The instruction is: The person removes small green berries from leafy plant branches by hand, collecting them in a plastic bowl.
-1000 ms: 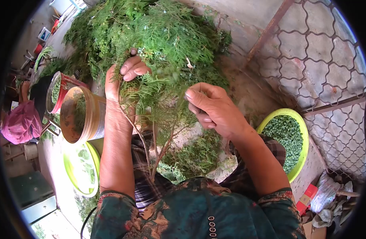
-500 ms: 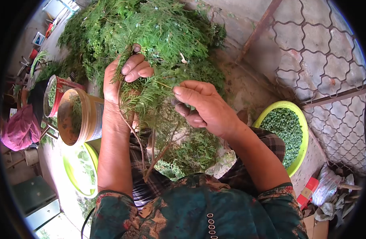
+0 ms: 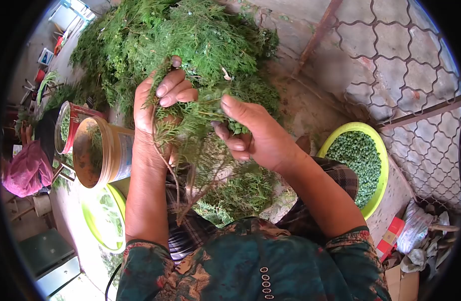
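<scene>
My left hand [image 3: 163, 95] is closed around a leafy evergreen branch [image 3: 168, 128], apparently cypress or arborvitae. Its bare brown stems hang down past my left forearm toward my lap. Beside it, my right hand [image 3: 255, 133] has its fingers curled around a few small green cones [image 3: 238, 126], with the thumb raised at the tips of the branch's sprigs. How many cones lie in the palm is hidden. A big heap of cut evergreen branches [image 3: 190, 40] lies just beyond both hands. More green sprigs [image 3: 240, 193] lie on the ground between my knees.
At right, a yellow-green basin [image 3: 384, 175] holds many green cones. Left of me are a tan bucket [image 3: 107, 150], a red bucket [image 3: 80, 120] and another yellow-green basin [image 3: 121, 200]. A metal lattice [image 3: 406, 60] stands at upper right. Another person's purple garment [image 3: 27, 170] shows far left.
My right thumb has lifted away from the curled fingers, and green cones now show between them. The left hand keeps its hold on the branch. The view has shifted slightly.
</scene>
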A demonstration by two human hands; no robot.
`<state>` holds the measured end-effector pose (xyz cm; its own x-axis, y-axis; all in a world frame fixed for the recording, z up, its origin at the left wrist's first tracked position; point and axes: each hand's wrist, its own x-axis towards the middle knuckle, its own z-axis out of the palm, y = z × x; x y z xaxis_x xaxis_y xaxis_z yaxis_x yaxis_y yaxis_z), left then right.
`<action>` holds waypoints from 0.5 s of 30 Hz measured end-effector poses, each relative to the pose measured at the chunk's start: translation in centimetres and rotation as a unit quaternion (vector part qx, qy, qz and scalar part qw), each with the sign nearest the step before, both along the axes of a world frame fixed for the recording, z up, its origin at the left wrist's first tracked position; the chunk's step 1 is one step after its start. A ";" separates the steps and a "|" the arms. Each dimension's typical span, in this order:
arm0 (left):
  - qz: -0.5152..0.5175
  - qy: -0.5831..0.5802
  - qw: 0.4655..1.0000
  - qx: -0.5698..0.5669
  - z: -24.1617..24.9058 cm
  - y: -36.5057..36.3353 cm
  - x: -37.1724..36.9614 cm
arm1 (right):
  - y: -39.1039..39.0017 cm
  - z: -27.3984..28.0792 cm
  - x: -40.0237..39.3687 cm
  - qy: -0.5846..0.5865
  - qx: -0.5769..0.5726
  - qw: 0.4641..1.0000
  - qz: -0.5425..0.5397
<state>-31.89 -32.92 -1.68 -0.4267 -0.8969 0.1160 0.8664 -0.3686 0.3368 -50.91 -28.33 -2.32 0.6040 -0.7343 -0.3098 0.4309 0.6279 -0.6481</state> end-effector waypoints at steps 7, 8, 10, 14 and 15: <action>0.028 -0.062 0.998 -0.006 -0.1 0.1 1.9 | -0.2 -0.1 -0.2 0.026 -0.029 0.999 0.016; 0.095 -0.078 0.992 0.027 0.1 0.3 3.1 | -0.3 0.2 -0.5 0.025 -0.023 0.999 0.015; 0.151 -0.048 0.987 0.020 0.4 0.5 3.6 | -0.1 1.4 -2.2 0.060 -0.077 0.995 -0.033; -0.062 -0.046 0.987 -0.140 -2.0 -3.9 8.6 | 0.0 3.7 -10.1 0.177 -0.243 0.921 -0.246; -0.079 -0.039 0.987 -0.137 -2.4 -4.5 7.4 | 0.5 5.1 -12.6 0.186 -0.252 0.900 -0.302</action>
